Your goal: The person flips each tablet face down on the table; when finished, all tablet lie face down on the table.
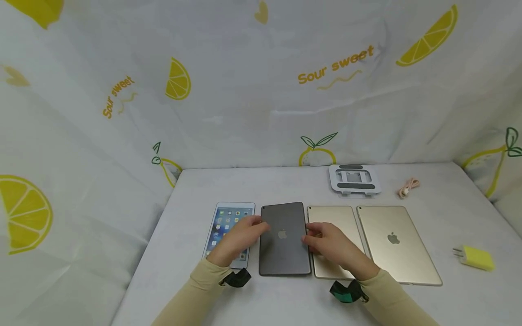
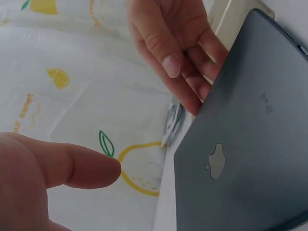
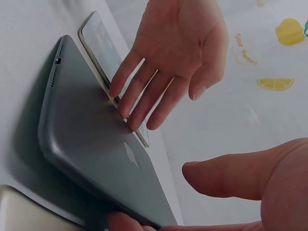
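Observation:
A dark grey tablet (image 1: 281, 256) lies back side up between the two hands, its apple logo showing. In the right wrist view its right long side stands off the table over a shadow. My right hand (image 1: 332, 242) has fingertips at that side, with the thumb (image 3: 226, 175) held away from the tablet. My left hand (image 1: 240, 235) reaches over a white tablet (image 1: 222, 226) with a lit screen, fingers extended by the grey tablet's left edge. Whether these fingers touch it I cannot tell. Beneath my right hand lies a gold tablet (image 1: 332, 217), back up.
A larger gold tablet (image 1: 397, 260) lies face down on the right. Farther back are a white folding stand (image 1: 355, 186) and a coiled pink cable (image 1: 408, 187). A yellow plug adapter (image 1: 478, 258) sits at the far right. A printed cloth curtain (image 1: 244, 113) hangs behind the table.

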The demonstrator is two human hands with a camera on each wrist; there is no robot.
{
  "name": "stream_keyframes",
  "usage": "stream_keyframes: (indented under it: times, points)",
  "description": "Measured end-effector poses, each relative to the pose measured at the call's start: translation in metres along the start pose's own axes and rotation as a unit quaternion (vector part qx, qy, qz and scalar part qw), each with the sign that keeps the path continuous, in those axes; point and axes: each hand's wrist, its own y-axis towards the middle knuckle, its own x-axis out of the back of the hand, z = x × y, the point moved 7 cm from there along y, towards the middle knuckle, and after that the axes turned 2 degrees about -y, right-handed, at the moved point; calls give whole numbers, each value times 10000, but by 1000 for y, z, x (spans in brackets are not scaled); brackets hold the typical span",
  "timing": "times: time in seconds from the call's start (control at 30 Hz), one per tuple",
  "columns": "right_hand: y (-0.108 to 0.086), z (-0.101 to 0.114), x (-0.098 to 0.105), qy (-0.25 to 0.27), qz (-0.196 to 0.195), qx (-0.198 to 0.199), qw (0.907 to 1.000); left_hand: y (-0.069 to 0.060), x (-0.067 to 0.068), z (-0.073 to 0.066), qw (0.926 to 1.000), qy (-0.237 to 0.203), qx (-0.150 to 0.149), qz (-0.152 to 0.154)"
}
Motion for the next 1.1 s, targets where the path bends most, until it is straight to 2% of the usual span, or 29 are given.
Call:
stream_keyframes:
  times: [0.3, 0.6, 0.8, 0.93, 1.1]
  points:
    - [-5, 3, -3, 101, 146, -52, 9998, 2, 1, 2, 9999, -76, -94, 83]
    - [-13, 10, -6, -296, 295, 31, 9991, 4, 2, 1, 9997, 20, -193, 119]
    - [-17, 17, -9, -559, 393, 176, 9975, 4, 2, 2, 9999, 33, -98, 74]
    - [-16, 29, -10, -640, 293, 407, 9967, 0, 7, 3, 10000, 6, -72, 25]
    - [-8, 45, -24, -458, 226, 519, 9973, -10, 23, 7, 9992, 10, -225, -337]
